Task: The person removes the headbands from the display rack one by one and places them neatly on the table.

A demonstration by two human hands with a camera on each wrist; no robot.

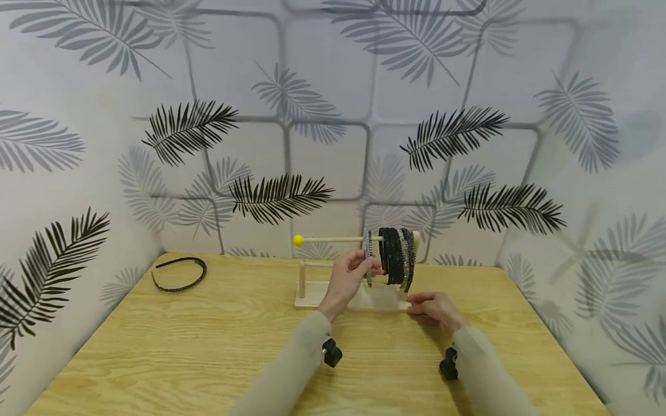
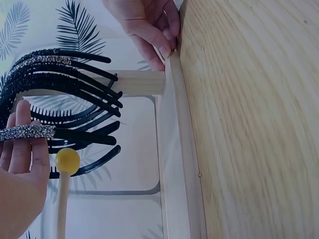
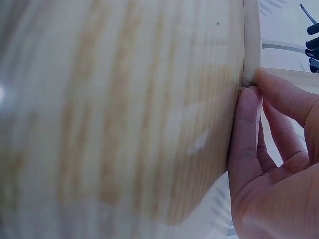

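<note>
A wooden headband stand [image 1: 312, 293] with a yellow ball [image 1: 298, 240] on its rod end stands toward the back of the table. My left hand [image 1: 346, 280] holds a silver glittery headband [image 2: 30, 132] at the stand's rod, fingers behind the band in the left wrist view. To its right, several black and glittery headbands [image 1: 395, 257] hang close together on the rod, their ends pointing down. At the right end of the base, my right hand [image 1: 434, 309] pinches the corner between thumb and fingers; the right wrist view shows these fingertips [image 3: 249, 99] on the wooden edge.
A single black headband [image 1: 200, 274] lies at the table's back left, well apart from the stand. The wood-grain table [image 1: 182, 346] meets walls with a leaf pattern at the back and both sides.
</note>
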